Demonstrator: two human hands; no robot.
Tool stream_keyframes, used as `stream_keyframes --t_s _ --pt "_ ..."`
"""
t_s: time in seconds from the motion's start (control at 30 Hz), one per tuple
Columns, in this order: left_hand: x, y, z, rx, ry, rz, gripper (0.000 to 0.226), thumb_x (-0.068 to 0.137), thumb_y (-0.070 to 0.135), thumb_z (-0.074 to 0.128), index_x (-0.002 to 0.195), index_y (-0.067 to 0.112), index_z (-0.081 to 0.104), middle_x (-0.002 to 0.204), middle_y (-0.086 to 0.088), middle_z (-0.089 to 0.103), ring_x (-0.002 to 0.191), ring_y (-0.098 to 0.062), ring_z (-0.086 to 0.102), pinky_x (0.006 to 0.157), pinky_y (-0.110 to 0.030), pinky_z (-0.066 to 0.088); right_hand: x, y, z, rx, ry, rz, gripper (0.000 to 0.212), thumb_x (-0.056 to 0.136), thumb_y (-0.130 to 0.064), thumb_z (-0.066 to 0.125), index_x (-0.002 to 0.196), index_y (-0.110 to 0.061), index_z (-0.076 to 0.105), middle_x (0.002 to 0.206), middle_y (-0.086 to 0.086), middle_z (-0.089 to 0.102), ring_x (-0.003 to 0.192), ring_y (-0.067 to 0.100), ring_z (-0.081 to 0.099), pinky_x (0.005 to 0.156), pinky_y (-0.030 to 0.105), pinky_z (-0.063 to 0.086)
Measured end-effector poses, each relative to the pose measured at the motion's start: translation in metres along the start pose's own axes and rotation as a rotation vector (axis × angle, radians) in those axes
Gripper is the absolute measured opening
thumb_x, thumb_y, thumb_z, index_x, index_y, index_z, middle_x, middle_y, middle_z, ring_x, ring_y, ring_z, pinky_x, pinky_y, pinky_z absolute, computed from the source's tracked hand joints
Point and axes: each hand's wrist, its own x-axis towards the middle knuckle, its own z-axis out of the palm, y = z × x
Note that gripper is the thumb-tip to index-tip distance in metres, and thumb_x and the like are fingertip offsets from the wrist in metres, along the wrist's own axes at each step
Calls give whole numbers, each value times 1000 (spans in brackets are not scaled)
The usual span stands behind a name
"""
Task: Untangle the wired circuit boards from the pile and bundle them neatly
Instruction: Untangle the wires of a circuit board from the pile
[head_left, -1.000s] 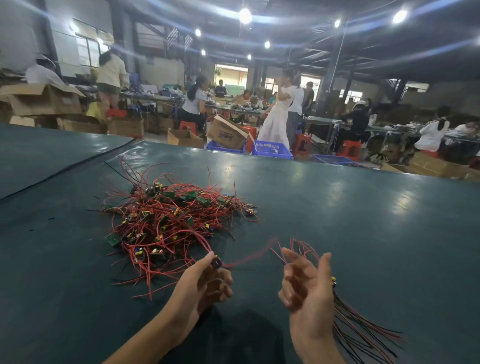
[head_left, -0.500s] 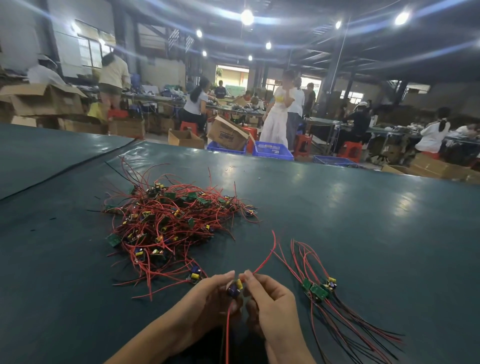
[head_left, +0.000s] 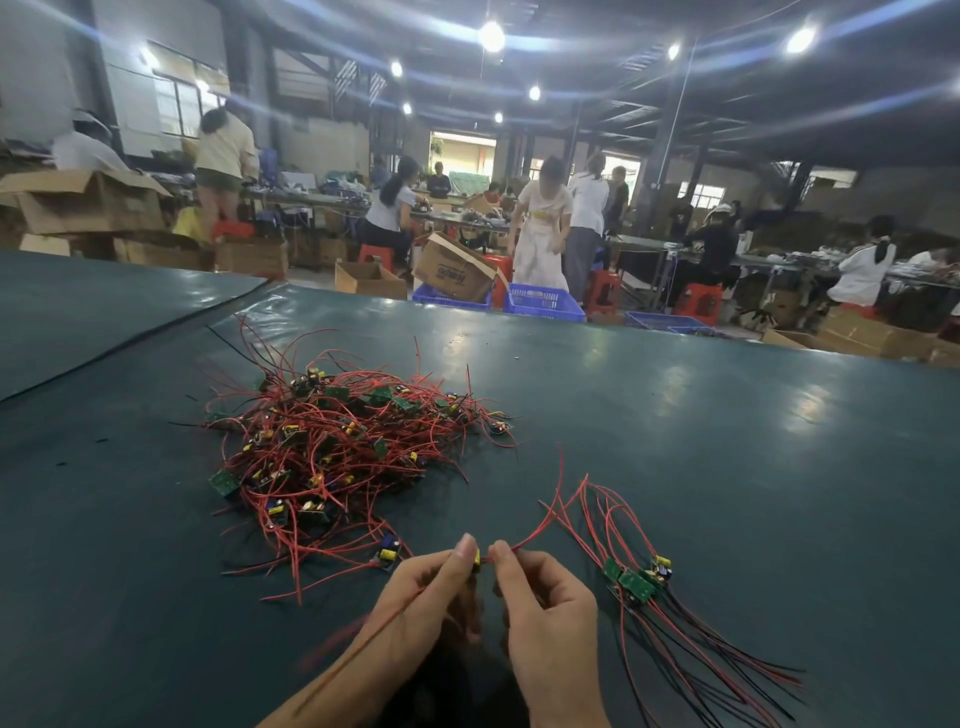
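here, in the head view, the left hand (head_left: 426, 597) is pinching 1 small circuit board (head_left: 476, 558) while the right hand (head_left: 545, 608) is pinching its red wire (head_left: 540, 525) just beside it. the tangled pile (head_left: 337, 441) is lying ahead-left on the table (head_left: 727, 441), the sorted bundle (head_left: 636, 579) just right of the hands; drawing the wire straight before laying the board alongside is probably working best.

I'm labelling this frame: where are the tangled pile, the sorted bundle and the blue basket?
tangled pile (head_left: 337, 447), head view, middle of the red wires
sorted bundle (head_left: 636, 584), head view, on a green board
blue basket (head_left: 543, 306), head view, its front wall
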Motion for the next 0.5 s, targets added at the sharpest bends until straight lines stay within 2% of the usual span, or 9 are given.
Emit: stream_keyframes --t_s 0.07,0.17,0.3,0.5 --pt "1 1 -1 -8 13 -2 44 83 45 51 51 15 58 55 -11 56 51 -22 55 53 -26 45 0 1 0 -6 1 4 29 86 -11 70 57 -18 73 50 -2 61 46 1 51 48 11 41" --pt "0 4 -2 35 10 32 45 84 41 51 48 13 56 51 -8 56 50 -18 52 52 -22 43 3 2 1 59 43 113 30 88 -13 68 59 -17 75 47 -4 56 39 3 41 41 16 35" --pt "1 4 -1 73 -4 44 50 86 44 54 45 14 57 49 -9 56 49 -17 52 55 -25 43 11 0 -2 223 118 300 29 88 -16 67 61 -18 77 49 -6 53 35 6 34 38 17 27" --pt "2 3 -3 102 -43 82 55 77 55 53 44 11 56 47 -12 56 50 -21 52 62 -30 44 26 -8 -20 359 209 347 21 90 -15 64 70 -11 71 51 -7 52 30 4 24 31 13 20"
